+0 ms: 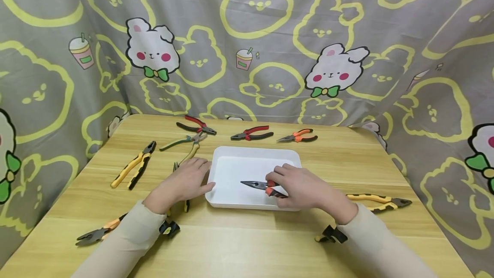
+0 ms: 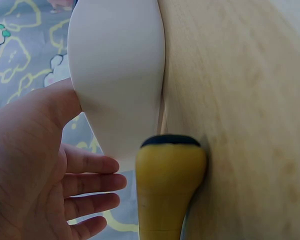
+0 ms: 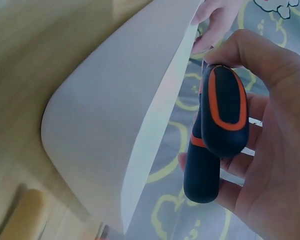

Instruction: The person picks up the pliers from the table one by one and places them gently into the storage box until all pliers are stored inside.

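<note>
I can see both hands at a shallow white tray [image 1: 231, 175] on the wooden counter [image 1: 247, 243]. The right hand [image 1: 302, 185] pinches a pair of orange-and-black long-nose pliers [image 1: 270, 187] between thumb and fingers, the jaws pointing across toward the left hand [image 1: 187, 179]. Those pliers are over the tray; from here I cannot tell whether they touch its floor. The left fingers are straight and a little spread just outside the tray's left end, thumb over the rim. A yellow handle [image 2: 171, 185] lies right beside them, partly hidden under that hand from above.

Out past the left fingers, farther left, lie yellow-and-black pliers [image 1: 145, 158]; closer to the person, by the left sleeve [image 1: 133, 231], orange-handled pliers [image 1: 99, 232]. Beyond the left fingers are green-handled pliers [image 1: 175, 141] and red-and-black pliers [image 1: 201, 130]. Ahead of the right fingers, past the tray, I see another red-and-black pair [image 1: 248, 135] and an orange long-nose pair [image 1: 297, 136]. Well right of them sits another yellow-and-black pair [image 1: 391, 203].
</note>
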Demonstrator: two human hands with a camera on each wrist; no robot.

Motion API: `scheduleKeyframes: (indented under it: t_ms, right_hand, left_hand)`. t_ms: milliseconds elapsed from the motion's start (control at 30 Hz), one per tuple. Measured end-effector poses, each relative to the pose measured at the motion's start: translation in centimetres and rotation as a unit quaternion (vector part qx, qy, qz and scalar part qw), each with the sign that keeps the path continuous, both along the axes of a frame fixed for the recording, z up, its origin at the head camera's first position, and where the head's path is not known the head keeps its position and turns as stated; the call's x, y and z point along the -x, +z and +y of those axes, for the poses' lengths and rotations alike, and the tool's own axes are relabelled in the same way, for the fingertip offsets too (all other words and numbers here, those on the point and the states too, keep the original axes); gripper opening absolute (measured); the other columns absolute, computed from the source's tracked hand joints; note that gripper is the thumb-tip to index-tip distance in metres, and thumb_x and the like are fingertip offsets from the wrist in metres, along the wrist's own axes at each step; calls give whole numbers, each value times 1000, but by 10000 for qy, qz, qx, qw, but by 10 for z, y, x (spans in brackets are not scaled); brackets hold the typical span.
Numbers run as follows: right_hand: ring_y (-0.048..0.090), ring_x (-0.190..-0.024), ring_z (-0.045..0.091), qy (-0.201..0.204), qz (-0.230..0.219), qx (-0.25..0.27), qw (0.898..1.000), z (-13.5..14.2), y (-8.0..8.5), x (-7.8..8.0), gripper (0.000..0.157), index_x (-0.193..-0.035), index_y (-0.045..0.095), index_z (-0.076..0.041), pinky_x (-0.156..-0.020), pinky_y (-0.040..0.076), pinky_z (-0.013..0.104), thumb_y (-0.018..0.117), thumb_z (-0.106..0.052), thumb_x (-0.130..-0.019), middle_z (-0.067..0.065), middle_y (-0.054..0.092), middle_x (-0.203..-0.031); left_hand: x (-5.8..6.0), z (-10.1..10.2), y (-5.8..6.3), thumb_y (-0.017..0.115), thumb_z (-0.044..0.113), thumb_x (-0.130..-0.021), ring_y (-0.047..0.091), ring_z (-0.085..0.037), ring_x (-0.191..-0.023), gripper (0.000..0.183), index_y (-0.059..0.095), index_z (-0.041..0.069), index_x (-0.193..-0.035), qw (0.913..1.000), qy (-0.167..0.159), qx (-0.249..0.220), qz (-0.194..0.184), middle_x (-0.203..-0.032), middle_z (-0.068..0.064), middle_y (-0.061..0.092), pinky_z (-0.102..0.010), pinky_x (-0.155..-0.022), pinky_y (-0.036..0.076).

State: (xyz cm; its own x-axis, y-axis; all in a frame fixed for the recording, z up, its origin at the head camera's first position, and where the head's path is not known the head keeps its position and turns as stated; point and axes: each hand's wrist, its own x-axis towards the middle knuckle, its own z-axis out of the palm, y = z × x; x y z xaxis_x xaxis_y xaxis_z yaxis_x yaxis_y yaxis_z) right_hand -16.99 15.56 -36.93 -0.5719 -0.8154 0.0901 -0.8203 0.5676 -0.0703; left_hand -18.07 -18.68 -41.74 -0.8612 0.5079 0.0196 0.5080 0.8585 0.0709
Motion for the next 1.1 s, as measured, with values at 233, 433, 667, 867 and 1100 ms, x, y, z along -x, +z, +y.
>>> scheduleKeyframes:
  t_ms: [233,433,667,867,1100]
  right_hand:
    - [46,-82,11,-350,-176,-155,9991,-1,0,14,36,-115,63,-19,-64,43,28,69,-30,-82,-10,54,-98]
    - [50,-85,15,-545,-169,-349,9978,-2,1,27,41,-119,63,-15,-68,46,33,69,-31,-81,-6,56,-101]
    - [53,-90,19,-730,-318,-518,9955,-4,0,42,44,-122,61,-14,-76,48,38,69,-32,-83,-2,58,-106]
    - [55,-100,22,-868,-513,-608,9930,-5,-3,54,45,-126,60,-13,-84,49,41,69,-30,-85,0,59,-115]
    - [56,-106,27,-789,-593,-721,9925,-6,-9,68,48,-130,58,-11,-90,49,44,70,-26,-87,6,58,-123]
  left_hand:
    - [0,1,0,57,48,-95,44,-39,-127,65,53,-2,-135,10000,-22,28,56,-134,-20,52,-53,-108,32]
    - [0,1,0,55,49,-95,44,-39,-127,65,53,-3,-134,9999,-62,112,105,-133,-20,53,-54,-108,32]
    - [0,1,0,55,49,-96,45,-39,-127,65,53,-4,-134,9998,-95,134,138,-133,-20,53,-53,-108,33]
    - [1,1,0,55,49,-95,45,-39,-127,66,53,-4,-134,9998,-85,135,128,-133,-20,53,-53,-108,33]
    - [0,0,-1,55,48,-95,45,-39,-126,66,53,-4,-135,9998,-84,115,138,-133,-20,53,-53,-107,33]
